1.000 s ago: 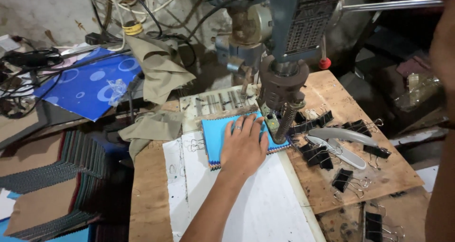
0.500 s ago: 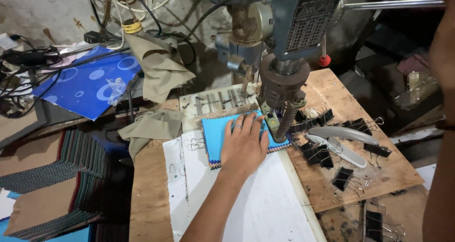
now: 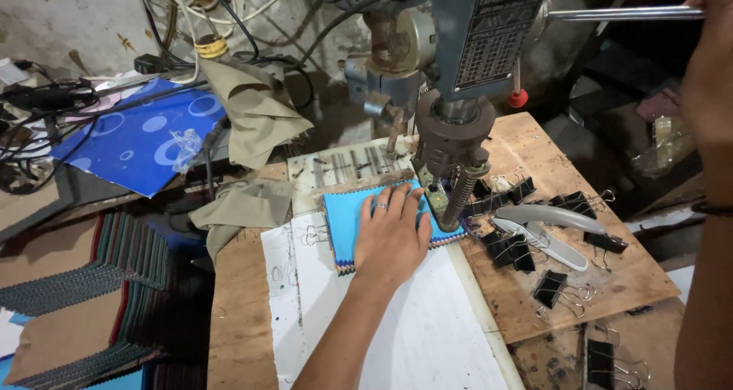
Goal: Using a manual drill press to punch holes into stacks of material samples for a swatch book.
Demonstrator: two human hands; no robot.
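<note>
In the head view the left hand (image 3: 391, 233) lies flat, palm down, fingers spread, pressing on a blue stack of swatches (image 3: 345, 216) rather than gripping it; a ring shows on one finger; the stack sits on a white board (image 3: 427, 336) laid over the wooden table (image 3: 237, 313), with its far right corner just under the drill press (image 3: 458, 77); the press's dark chuck and spring (image 3: 456, 199) stand at that corner, close beside the fingertips, though whether the bit touches the stack is hidden; the right hand (image 3: 714, 23) is at the upper right edge, at the end of the machine's steel feed lever (image 3: 618, 12); it seems to be closed on the lever, but the frame cuts it off, so how far it is closed cannot be told; to the right of the stack, black binder clips (image 3: 508, 249) lie scattered on a bare wooden board, around a grey stapler-like tool (image 3: 546, 226); behind the stack a strip holds a row of small metal bits (image 3: 359, 163); a tan cloth (image 3: 256, 115) hangs over the back left, next to a blue sheet with pale circles (image 3: 137, 142); at lower left, piles of fabric sample books (image 3: 76, 283) are fanned out below the table edge.
</note>
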